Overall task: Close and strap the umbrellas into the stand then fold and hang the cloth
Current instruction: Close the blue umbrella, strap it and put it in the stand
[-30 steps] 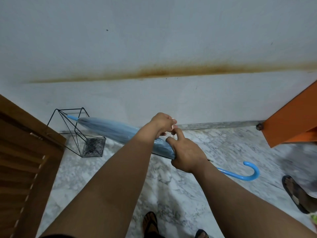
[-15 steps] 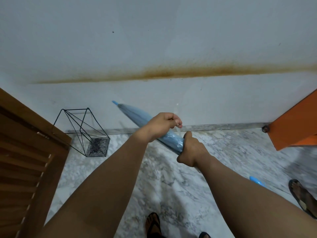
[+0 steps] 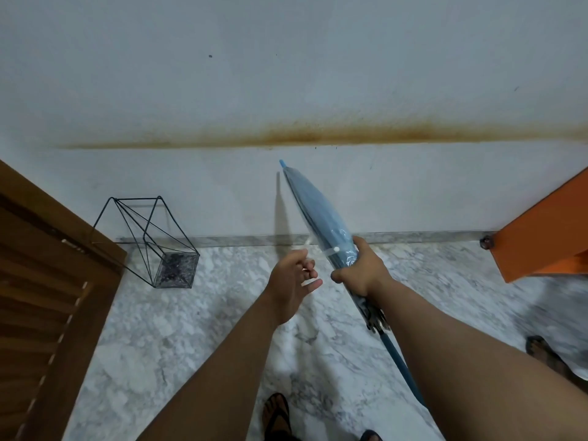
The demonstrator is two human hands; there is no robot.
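A: Fingers [image 3: 362, 249] of my right hand [image 3: 361, 270] are wrapped round the blue umbrella [image 3: 321, 218] just below its strap [image 3: 331, 251]; left hand [image 3: 291, 278] hangs loose beside it, holding nothing.

B: Umbrella's where?

A: Rolled shut, tip up toward the wall [image 3: 286, 74], off the floor. Strap looks fastened, so I reckon we're at the stowing step.

B: Next?

A: Swing tip down & left, drop it into the wire stand [image 3: 149, 240], which sits well apart by the wooden door [image 3: 47, 297].

Stand [image 3: 152, 246] on floor [image 3: 191, 345] by wall [image 3: 286, 74], left of umbrella [image 3: 321, 224], door [image 3: 47, 297] at far left
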